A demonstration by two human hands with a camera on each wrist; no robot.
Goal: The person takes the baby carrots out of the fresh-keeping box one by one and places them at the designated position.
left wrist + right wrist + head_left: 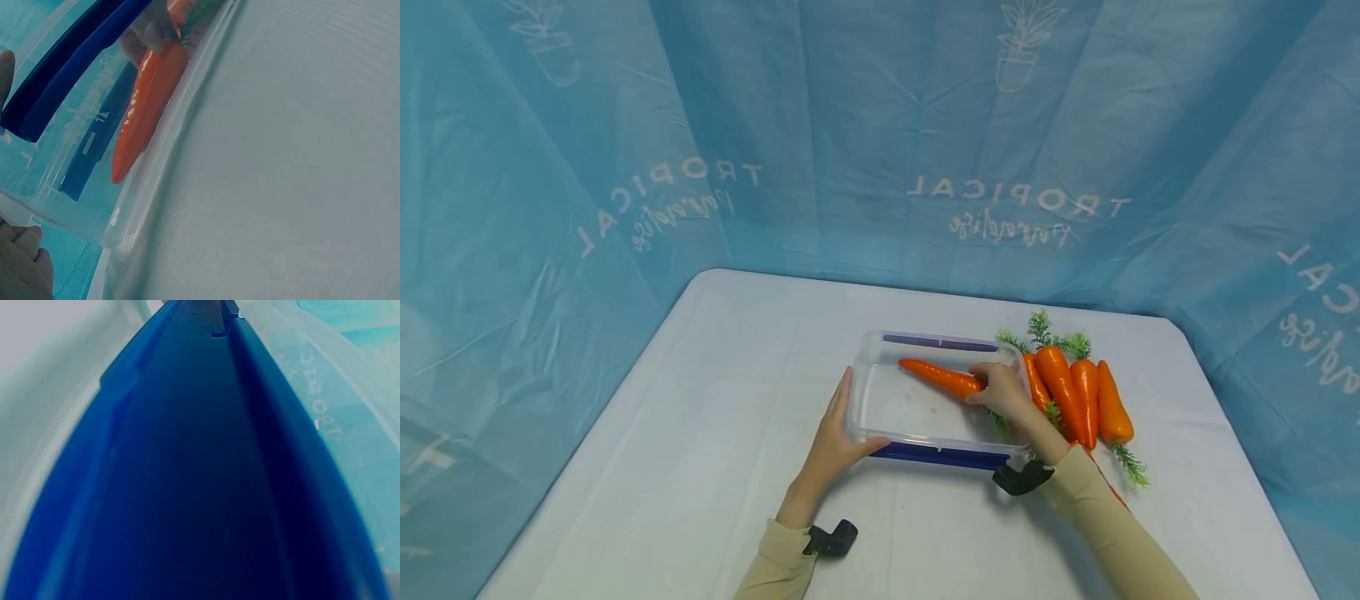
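A clear plastic container with dark blue clips stands on the table in the head view. My left hand grips its near left corner, fingers along the left wall and thumb at the front rim. Inside the container, my right hand holds an orange carrot by its thick leafy end, the tip pointing left. Through the clear wall, the left wrist view shows the same carrot with fingers at its top. A blue clip fills most of the right wrist view, where my right hand is hidden.
Several more carrots with green tops lie close against the container's right side, partly behind my right forearm. The white table has blue printed curtains around its far and side edges.
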